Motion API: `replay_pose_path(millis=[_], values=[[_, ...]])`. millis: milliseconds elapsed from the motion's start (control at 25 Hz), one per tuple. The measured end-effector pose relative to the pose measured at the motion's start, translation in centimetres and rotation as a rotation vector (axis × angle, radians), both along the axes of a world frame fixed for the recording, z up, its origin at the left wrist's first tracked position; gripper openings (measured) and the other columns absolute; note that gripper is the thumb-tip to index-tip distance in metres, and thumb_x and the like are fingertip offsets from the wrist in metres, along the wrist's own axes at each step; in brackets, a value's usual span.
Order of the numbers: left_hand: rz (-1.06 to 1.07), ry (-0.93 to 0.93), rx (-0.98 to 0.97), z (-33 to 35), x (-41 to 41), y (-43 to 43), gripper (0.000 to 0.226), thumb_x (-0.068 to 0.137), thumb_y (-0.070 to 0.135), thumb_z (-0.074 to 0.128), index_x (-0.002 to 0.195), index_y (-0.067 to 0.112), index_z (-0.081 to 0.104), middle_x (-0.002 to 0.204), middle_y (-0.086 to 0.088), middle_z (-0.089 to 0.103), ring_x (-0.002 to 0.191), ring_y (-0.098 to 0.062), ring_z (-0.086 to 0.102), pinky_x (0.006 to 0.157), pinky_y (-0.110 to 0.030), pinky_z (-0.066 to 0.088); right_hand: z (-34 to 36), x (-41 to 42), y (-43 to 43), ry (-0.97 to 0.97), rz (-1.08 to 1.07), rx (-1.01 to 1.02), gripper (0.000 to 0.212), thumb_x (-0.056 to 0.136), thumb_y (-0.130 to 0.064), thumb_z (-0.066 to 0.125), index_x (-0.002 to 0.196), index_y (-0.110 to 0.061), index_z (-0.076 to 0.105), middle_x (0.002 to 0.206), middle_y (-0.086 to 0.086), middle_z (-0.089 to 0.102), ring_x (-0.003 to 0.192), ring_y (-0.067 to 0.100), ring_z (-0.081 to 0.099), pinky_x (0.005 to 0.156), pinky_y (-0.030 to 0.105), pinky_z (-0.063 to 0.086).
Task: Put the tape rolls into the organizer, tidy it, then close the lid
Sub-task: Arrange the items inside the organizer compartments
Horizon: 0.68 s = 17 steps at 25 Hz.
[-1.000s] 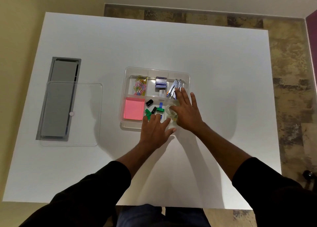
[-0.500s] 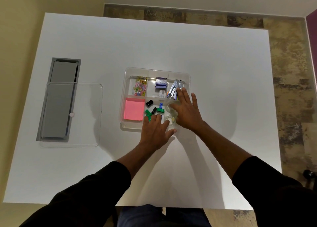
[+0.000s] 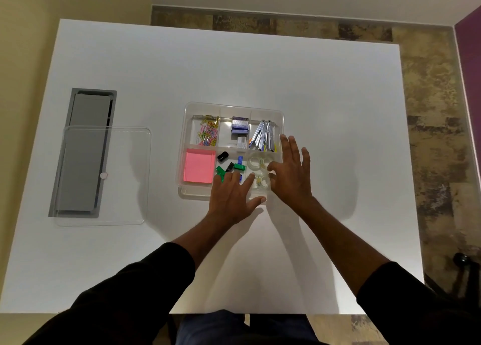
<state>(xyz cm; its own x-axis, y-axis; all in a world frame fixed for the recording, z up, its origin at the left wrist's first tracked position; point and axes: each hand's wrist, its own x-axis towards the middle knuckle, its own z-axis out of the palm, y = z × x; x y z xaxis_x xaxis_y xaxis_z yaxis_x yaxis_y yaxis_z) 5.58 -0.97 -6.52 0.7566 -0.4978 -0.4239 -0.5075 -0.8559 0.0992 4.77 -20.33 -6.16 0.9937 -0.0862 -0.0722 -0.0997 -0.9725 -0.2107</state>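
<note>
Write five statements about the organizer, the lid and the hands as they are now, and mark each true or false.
1. The lid is on the organizer. False: it lies on the table, to the left of the organizer.
2. Tape rolls lie in the near right compartment. True.
3. The pink notes are in the near left compartment. True.
4. The right hand holds a tape roll. False: it is open and flat.
5. The left hand rests at the organizer's near edge. True.
</note>
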Motion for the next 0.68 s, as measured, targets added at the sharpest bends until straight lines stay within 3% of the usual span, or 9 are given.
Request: replay_pose_path(millis=[480,680], values=[[0.005,-0.007,-0.003,-0.6,0.1,0.0,0.093,0.090,0.091,0.035,0.158,0.029,0.046,0.156,-0.016,0.055,0.141,-0.035,0.052,0.108,-0.051,0.042,-0.8,-0.9,0.6,-0.024,-0.001,-0.138,0.022,0.088,-0.036,0.079,0.069,-0.027,0.074,0.177,0.011,0.021,0.165,0.038,0.011,0.127,0.067,0.015],[0.001,-0.057,-0.046,0.3,-0.7,0.1,0.084,0.092,0.069,0.067,0.154,0.018,0.047,0.142,-0.013,0.064,0.128,-0.031,0.061,0.101,-0.046,0.049,-0.6,-0.4,1.2,-0.010,-0.018,-0.137,0.021,0.088,-0.042,0.079,0.072,-0.029,0.077,0.177,0.009,0.020,0.165,0.036,0.008,0.128,0.066,0.011]])
